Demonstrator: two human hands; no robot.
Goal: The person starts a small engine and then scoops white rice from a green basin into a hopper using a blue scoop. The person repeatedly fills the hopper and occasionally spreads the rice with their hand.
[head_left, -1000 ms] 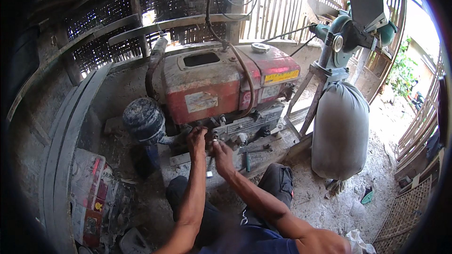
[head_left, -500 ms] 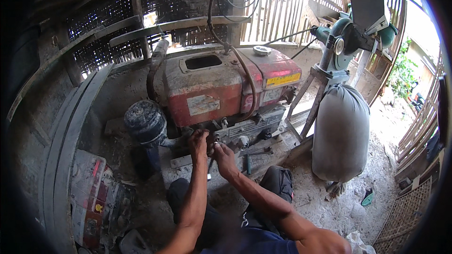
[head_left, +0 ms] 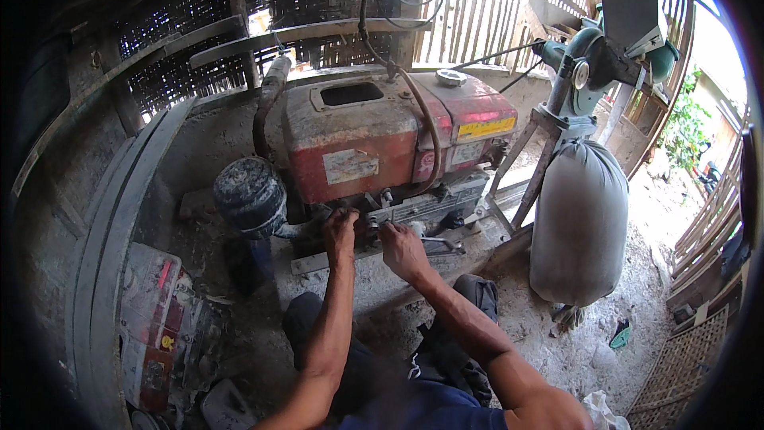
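Observation:
A dusty red engine (head_left: 350, 142) with a square opening on top stands in front of me. My left hand (head_left: 342, 227) is at its lower near side, fingers bent and pressed together; what they grip is hidden. Just right of it, my right hand (head_left: 403, 252) is closed with its fingertips by a small metal fitting (head_left: 372, 225). Whether it holds that part or something small cannot be made out. Beside the right hand, wrenches (head_left: 442, 245) lie on the engine's base. A round, dust-covered black canister (head_left: 249, 195) sits left of my left hand.
A full pale sack (head_left: 579, 227) hangs under a green milling machine (head_left: 585, 72) at the right. Another red engine (head_left: 151, 322) stands low at the left, beside long planks (head_left: 103, 271). A hose (head_left: 426, 119) hangs down across the engine. A green sandal-like piece (head_left: 621, 334) lies on the dusty floor.
Both hands have moved slightly up and right, toward the engine. The dark rod with a pale end below my right hand is out of sight, and so is the green-handled tool.

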